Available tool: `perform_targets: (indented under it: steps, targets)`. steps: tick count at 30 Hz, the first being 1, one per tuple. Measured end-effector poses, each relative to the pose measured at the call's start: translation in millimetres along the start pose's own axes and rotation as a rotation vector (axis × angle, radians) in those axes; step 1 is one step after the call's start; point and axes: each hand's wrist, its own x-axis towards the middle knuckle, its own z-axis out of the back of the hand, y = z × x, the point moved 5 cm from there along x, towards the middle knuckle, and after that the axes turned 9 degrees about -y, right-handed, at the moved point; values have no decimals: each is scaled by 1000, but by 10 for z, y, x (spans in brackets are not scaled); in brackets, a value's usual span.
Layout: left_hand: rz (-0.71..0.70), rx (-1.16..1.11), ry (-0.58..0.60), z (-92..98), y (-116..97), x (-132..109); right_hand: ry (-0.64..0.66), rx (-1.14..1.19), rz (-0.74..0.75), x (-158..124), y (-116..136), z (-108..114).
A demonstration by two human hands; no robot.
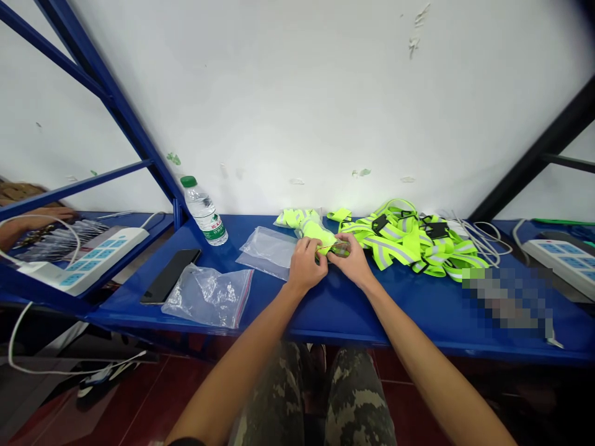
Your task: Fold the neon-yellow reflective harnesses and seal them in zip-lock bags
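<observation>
Both hands meet at the middle of the blue shelf, closed on a clear zip bag (343, 249) whose red seal line shows between them. Neon yellow-green reflective strap fabric (318, 231) bulges just beyond the fingers, in or against that bag; which one is hard to see. My left hand (307, 266) pinches the bag's left side, and my right hand (352, 262) grips its right side. Behind them lies a packed bag of neon strap (297, 217). Flat clear bags (267, 248) rest left of my left hand, and a crumpled zip bag (209, 296) lies nearer the front edge.
A heap of neon reflective straps with black buckles (404, 238) lies to the right. Leftward are a water bottle (207, 214) and a black phone (171, 275). Power strips (93, 257) and white cables (488, 238) flank the shelf (353, 319). A person's hand (39, 217) shows far left.
</observation>
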Motion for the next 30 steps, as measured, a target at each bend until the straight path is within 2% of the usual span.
perform_targets:
  steps: [6,11,17,22,25,30]
  targets:
    - [82,80,10,-48,51,-15,151,-69,79,-37,-31,-86]
    - [75,72,-3,-30,13,-16,50,-241,165,3,68,-107]
    - [29,-70,-41,10,-76,-13,-67,-461,213,149,207,-200]
    - [9,-94,13,10,-115,-16,-84,-590,223,234,162,-259]
    - [5,-53,67,13,-137,-19,-49,-532,224,251,117,-187]
    - [67,-7,82,-1,-112,-38,125,-208,134,253,63,-11]
